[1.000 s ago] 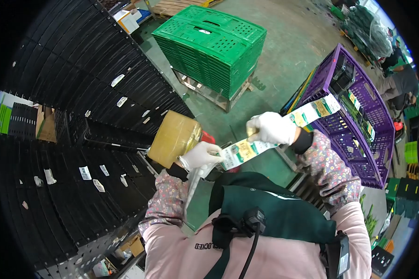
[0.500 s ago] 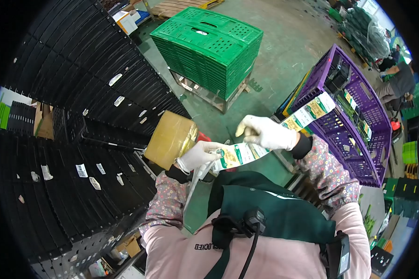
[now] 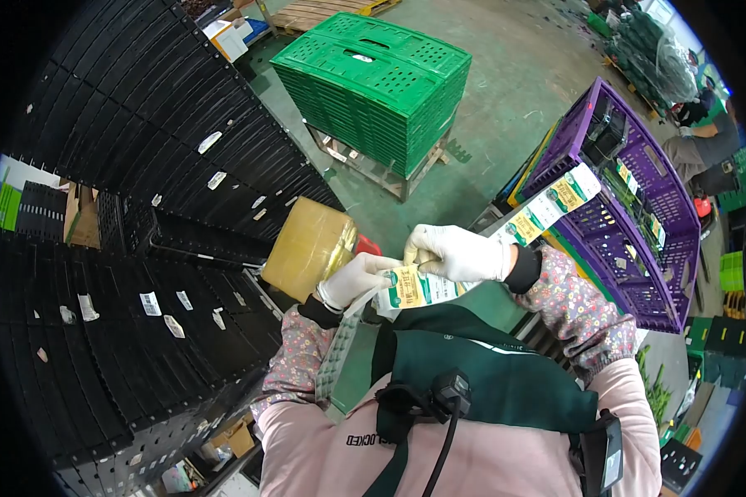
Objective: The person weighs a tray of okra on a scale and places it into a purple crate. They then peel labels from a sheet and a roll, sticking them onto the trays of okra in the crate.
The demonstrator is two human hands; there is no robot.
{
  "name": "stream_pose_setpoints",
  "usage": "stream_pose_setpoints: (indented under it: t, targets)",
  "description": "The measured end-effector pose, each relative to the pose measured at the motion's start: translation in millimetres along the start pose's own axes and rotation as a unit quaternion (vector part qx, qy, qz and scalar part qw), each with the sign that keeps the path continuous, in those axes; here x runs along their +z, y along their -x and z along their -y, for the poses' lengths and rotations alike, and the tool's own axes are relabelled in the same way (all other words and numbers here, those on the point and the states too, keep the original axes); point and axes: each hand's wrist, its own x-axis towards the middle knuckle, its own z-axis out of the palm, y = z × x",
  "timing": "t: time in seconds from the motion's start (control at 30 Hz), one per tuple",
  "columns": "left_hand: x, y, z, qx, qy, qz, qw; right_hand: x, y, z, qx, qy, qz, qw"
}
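A long strip of printed labels (image 3: 526, 224), yellow, green and white, stretches between my gloved hands and on to the upper right. My left hand (image 3: 352, 282) pinches its near end, where pale backing (image 3: 337, 356) hangs down below the wrist. My right hand (image 3: 464, 253) has its thumb and forefinger closed at the top edge of a label (image 3: 408, 287), close to the left fingertips. The strip passes beneath the right hand. Behind the left hand sits a box wrapped in yellowish tape (image 3: 308, 248).
Stacked black crates (image 3: 166, 108) wall off the left side. A stack of green crates (image 3: 373, 83) rests on a low stand ahead. At right, a purple crate (image 3: 680, 248) holds dark trays with labelled green produce (image 3: 630, 186). Another person (image 3: 709, 149) is at the far right.
My right hand has moved left and slightly down, from over the strip to the label beside my left fingers. More backing now shows below the left hand.
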Motion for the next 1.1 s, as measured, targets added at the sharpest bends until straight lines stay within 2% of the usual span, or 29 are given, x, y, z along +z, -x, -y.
stream_pose_setpoints:
  t: [0.13,0.2,0.27,0.3,0.33,0.37,0.4,0.47,0.5,0.53,0.57,0.6,0.63,0.7,0.73,0.8,0.83,0.87,0.93,0.97,1.0,1.03,1.07,1.1]
  targets:
    - [-3.5,0.2,-0.2,-0.002,0.009,0.025,1.000,-0.2,0.1,1.8,-0.021,0.060,-0.006,0.998]
    - [-4.0,-2.2,-1.7,0.006,0.032,0.024,0.999,-7.0,2.7,-5.3,-0.093,0.229,-0.202,0.948]
    - [-8.7,-12.0,-6.3,0.132,-0.097,-0.131,0.978,-9.1,6.4,-5.6,0.017,0.252,-0.309,0.917]
    - [-11.0,-29.9,-11.2,0.298,-0.245,-0.145,0.911,-5.2,8.1,-5.5,0.045,0.139,-0.351,0.925]
    - [-21.8,-36.8,-8.8,0.299,-0.246,-0.146,0.910,-0.2,10.9,-4.8,0.072,0.023,-0.386,0.920]
    - [-36.2,-44.4,0.7,0.280,-0.100,-0.245,0.923,0.6,14.8,-5.7,0.083,0.027,-0.379,0.921]
    - [-54.1,-55.3,11.8,0.254,0.048,-0.334,0.907,3.1,18.2,-1.1,0.081,0.027,-0.381,0.921]
    - [-110.1,-92.4,47.7,0.328,0.261,-0.213,0.882,10.9,30.8,13.1,0.046,0.002,-0.360,0.932]
    - [-80.0,-99.0,32.5,0.301,-0.066,-0.497,0.811,16.0,38.2,16.7,0.035,-0.033,-0.359,0.932]
    - [-111.1,-123.6,60.9,0.325,0.150,-0.430,0.829,15.6,47.5,19.6,-0.020,0.077,-0.363,0.928]
    - [-127.3,-131.1,68.2,0.249,-0.127,-0.516,0.810,22.7,55.7,19.6,-0.015,0.054,-0.370,0.927]
    - [-135.8,-135.0,68.3,0.153,-0.392,-0.556,0.717,31.5,63.4,18.7,-0.009,0.031,-0.377,0.925]
    - [-131.2,-141.5,64.4,0.156,-0.395,-0.551,0.718,37.4,69.7,17.9,-0.013,0.040,-0.369,0.928]
    - [-108.1,-158.3,52.3,0.211,-0.149,-0.539,0.802,48.5,75.2,20.5,0.023,0.062,-0.378,0.923]
    - [-92.0,-166.8,44.1,0.230,-0.022,-0.517,0.824,53.1,76.5,16.1,0.040,0.080,-0.391,0.916]
    - [-61.5,-181.7,27.6,0.249,0.230,-0.444,0.829,52.6,83.5,13.6,0.031,0.081,-0.435,0.896]
    - [-50.4,-186.1,19.0,0.248,0.352,-0.397,0.811,51.6,87.0,13.0,0.018,0.082,-0.469,0.879]
    - [-42.2,-186.4,11.1,0.244,0.348,-0.390,0.816,49.1,94.1,16.7,0.021,0.084,-0.477,0.875]
    - [-32.9,-181.2,-1.1,0.211,0.293,-0.262,0.895,44.8,110.9,28.0,0.006,-0.208,-0.418,0.884]
    - [-42.5,-183.7,3.3,0.201,0.392,-0.194,0.876,45.9,109.4,27.5,-0.023,-0.168,-0.475,0.863]
    - [-99.5,-197.1,17.1,0.048,0.367,0.124,0.921,48.3,110.0,22.9,0.021,-0.250,-0.525,0.813]
    - [-81.4,-192.5,16.5,0.109,0.426,0.029,0.898,45.4,113.8,16.5,0.091,-0.253,-0.522,0.810]
    - [-66.7,-196.0,10.9,0.127,0.449,-0.017,0.884,40.5,120.7,7.3,0.162,-0.256,-0.515,0.802]
    - [-51.3,-202.3,4.5,0.138,0.464,-0.049,0.874,38.8,129.9,-8.6,0.227,-0.255,-0.439,0.831]
